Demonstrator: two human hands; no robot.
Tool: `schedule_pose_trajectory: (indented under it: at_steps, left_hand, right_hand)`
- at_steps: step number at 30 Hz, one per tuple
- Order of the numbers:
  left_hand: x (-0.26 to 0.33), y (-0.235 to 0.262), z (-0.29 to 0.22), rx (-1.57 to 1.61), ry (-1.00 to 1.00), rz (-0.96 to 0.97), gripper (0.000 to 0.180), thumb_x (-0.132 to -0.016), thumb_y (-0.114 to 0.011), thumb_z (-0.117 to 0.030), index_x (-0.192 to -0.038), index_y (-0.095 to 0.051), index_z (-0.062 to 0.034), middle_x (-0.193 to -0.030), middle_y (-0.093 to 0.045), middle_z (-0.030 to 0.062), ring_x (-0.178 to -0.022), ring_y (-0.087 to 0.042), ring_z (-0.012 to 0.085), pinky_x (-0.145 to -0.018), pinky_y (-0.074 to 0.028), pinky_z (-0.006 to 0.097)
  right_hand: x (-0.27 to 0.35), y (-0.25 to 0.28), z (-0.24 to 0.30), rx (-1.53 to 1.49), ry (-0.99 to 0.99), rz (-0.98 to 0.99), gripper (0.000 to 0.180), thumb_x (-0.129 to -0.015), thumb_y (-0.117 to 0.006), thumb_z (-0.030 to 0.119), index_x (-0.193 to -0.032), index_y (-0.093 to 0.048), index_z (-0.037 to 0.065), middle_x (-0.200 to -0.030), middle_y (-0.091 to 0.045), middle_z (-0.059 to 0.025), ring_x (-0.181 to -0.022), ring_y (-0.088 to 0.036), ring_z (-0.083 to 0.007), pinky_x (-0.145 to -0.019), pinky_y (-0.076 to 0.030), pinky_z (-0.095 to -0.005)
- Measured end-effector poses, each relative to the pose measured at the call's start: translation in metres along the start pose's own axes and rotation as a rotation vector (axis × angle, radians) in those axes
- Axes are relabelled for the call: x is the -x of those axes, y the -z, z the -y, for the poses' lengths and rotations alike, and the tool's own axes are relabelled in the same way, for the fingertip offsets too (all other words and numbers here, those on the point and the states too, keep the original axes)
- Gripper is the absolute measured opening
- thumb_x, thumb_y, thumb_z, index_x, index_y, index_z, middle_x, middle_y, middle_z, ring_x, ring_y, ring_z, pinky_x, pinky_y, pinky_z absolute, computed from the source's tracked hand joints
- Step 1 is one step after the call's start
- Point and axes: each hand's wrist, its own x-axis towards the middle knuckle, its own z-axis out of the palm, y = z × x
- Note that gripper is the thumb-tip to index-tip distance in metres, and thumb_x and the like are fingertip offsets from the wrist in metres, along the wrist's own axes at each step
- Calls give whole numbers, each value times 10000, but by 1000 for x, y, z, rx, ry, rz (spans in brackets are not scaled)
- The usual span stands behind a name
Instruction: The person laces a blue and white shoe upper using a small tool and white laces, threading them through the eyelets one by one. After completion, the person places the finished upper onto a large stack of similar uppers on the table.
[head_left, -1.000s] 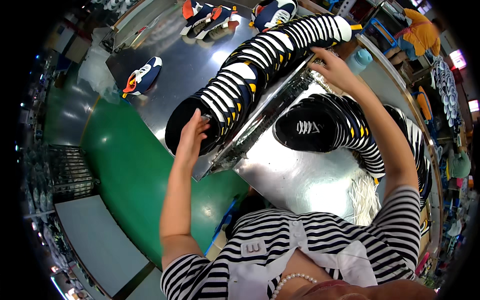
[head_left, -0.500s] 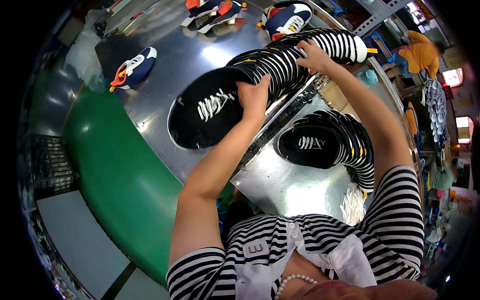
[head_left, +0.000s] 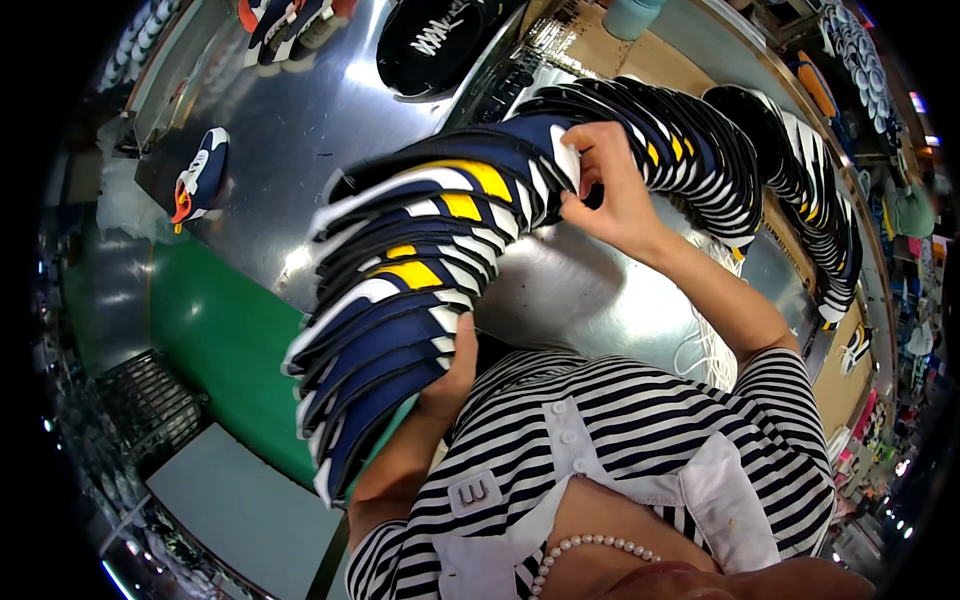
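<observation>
A long curved row of nested shoe uppers [head_left: 410,275], navy with white and yellow parts, arches over the near bench. My left hand [head_left: 455,370] is closed round its near left end, with the thumb on the white edges and the other fingers hidden beneath. At the top of the arch my right hand [head_left: 615,195] pinches the white end of a shoe upper [head_left: 565,155], thumb and fingers curled together. Just beyond that hand, a second row of black-and-white uppers [head_left: 690,150] bends to the right; where the two rows meet is hard to make out.
A black upper with white lacing [head_left: 435,45] lies on the far metal bench [head_left: 300,150]. To the left sits a navy-and-white shoe [head_left: 203,175]. Another row of uppers [head_left: 815,195] stands at the right. White laces [head_left: 715,340] hang near my right forearm. A blue cup [head_left: 630,15] stands far off.
Both hands have come off the far bench and are nearer my body. The left now supports navy uppers close to me; the right has moved nearer. The view has turned to the right.
</observation>
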Motion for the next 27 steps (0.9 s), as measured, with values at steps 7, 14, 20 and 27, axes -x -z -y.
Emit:
schedule_pose_trajectory:
  at_steps: [7, 14, 20, 27]
  left_hand:
    - [51, -119, -14, 290, 197, -366, 651, -819, -642, 119, -1392, -337, 71, -1319, -476, 155, -1216, -475, 227, -1030, -398, 329]
    - [49, -134, -8, 397, 276, -320, 353, -887, -617, 44, -1226, -532, 86, -1192, -600, 144, -1058, -588, 223, -960, -452, 341]
    - [15, -185, 38, 190, 169, -179, 467, -871, -722, -112, -1269, -530, 38, -1282, -556, 138, -1188, -524, 230, -1029, -391, 355]
    - [-17, -205, 52, 707, 602, -2, 398, -820, -777, -130, -1150, -615, 24, -1179, -617, 74, -1062, -568, 181, -948, -433, 330]
  right_hand:
    - [32, 40, -38, 87, -114, 141, 522, -735, -610, 62, -1243, -489, 60, -1156, -448, -107, -873, -548, -183, -731, -499, -276]
    - [33, 12, -73, 32, -59, 154, 489, -797, -609, 86, -1265, -468, 79, -1229, -417, -155, -850, -579, -225, -742, -523, -295]
    - [46, 19, -93, 332, -70, -209, 508, -823, -600, 32, -1304, -439, 52, -1275, -406, -226, -1012, -573, -414, -828, -521, -423]
    - [46, 18, -126, 541, -163, -121, 677, -832, -602, 21, -1385, -226, -89, -1381, -248, -341, -1107, -489, -552, -942, -472, -489]
